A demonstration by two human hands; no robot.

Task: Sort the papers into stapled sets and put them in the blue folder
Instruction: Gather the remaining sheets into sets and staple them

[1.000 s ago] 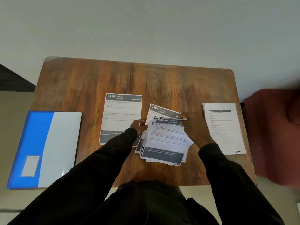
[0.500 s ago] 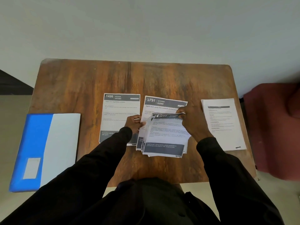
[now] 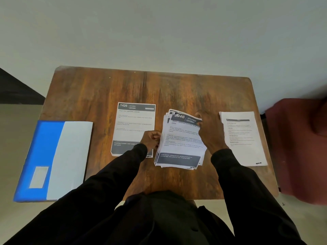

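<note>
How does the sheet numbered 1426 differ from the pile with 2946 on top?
The 1426 sheet lies flat and square; the 2946 pile is fanned and skewed, gripped by the left hand and right hand. The 1426 sheet looks thin; the 2946 pile holds many sheets. Both show dark header and footer bands.

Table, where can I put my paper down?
The far strip of the table beyond the papers is bare. A narrow gap lies between the blue folder and the 1426 sheet. The middle row is crowded around the paper stack and right sheet.
</note>
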